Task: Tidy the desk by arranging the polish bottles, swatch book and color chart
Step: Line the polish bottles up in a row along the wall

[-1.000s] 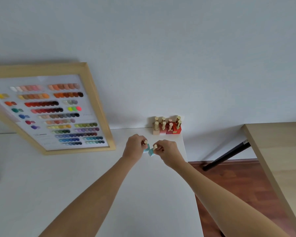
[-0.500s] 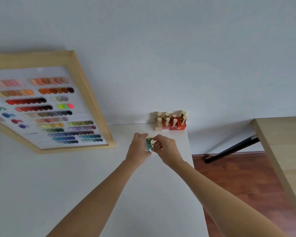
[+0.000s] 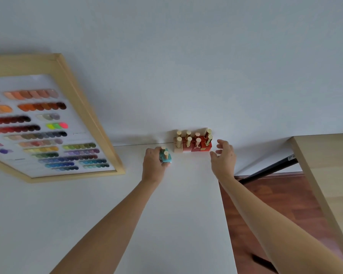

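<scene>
Head view: the hands have split, and both teal bottles now sit in the left one.

The left hand [image 3: 153, 162] is closed around the teal bottles [image 3: 165, 156] at centre frame, low over the bench [image 3: 186, 214]; the right hand [image 3: 223, 155] has let go and spreads empty beside the red bottles [image 3: 193, 143]. The teal pair likely joins that row next. The chart [image 3: 48, 125] leans at left; no swatch book is visible.

The scene is evenly and softly lit; only faint shadows are cast on the wall [image 3: 186, 56]. Straight edges are bent by the wide lens, and the fingers [image 3: 221, 144] are slightly blurred.
</scene>
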Demonstrator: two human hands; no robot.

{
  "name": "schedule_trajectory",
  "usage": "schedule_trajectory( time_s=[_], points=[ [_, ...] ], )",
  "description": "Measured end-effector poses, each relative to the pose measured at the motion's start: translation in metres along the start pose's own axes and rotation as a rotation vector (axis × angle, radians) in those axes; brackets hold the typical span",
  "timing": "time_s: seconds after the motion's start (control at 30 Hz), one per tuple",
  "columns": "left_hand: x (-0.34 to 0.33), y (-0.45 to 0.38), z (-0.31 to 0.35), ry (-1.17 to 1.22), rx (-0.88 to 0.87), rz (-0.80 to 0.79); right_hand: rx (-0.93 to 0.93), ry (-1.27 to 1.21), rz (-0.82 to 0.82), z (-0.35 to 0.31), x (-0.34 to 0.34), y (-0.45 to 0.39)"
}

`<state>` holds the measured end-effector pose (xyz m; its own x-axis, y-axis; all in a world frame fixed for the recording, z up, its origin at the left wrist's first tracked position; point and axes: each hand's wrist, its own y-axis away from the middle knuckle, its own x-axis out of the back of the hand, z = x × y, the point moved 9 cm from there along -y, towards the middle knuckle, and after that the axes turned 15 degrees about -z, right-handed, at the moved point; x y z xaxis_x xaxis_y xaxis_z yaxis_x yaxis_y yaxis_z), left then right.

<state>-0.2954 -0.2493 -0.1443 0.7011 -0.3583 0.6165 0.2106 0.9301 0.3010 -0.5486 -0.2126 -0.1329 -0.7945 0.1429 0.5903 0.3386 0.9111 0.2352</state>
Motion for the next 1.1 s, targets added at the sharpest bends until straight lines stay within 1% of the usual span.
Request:
schedule_trajectory(
  time_s=[0.17,0.3,0.5,0.73,0.83,0.97,1.1],
  points=[
    [0.004,-0.02,0.0,0.103,0.005,0.039,-0.001,0.073,-0.105,0.003,-0.009,-0.022],
    [0.0,-0.029,0.002,0.141,0.003,0.051,0.032,0.083,-0.103,0.0,-0.014,-0.028],
    [-0.003,-0.034,0.005,0.091,0.008,0.087,-0.013,0.038,-0.079,0.01,-0.019,-0.033],
    [-0.004,-0.032,0.005,0.127,0.04,0.043,-0.023,0.032,-0.126,0.007,-0.02,-0.03],
    [-0.004,-0.026,0.01,0.131,0.071,0.033,-0.024,0.051,-0.14,0.001,-0.016,-0.024],
    [0.005,-0.003,0.02,0.028,0.106,0.051,-0.107,0.037,-0.16,0.002,-0.007,-0.007],
    [0.02,0.033,0.03,0.026,0.124,0.064,-0.101,0.031,-0.181,-0.012,0.008,0.02]
  ],
)
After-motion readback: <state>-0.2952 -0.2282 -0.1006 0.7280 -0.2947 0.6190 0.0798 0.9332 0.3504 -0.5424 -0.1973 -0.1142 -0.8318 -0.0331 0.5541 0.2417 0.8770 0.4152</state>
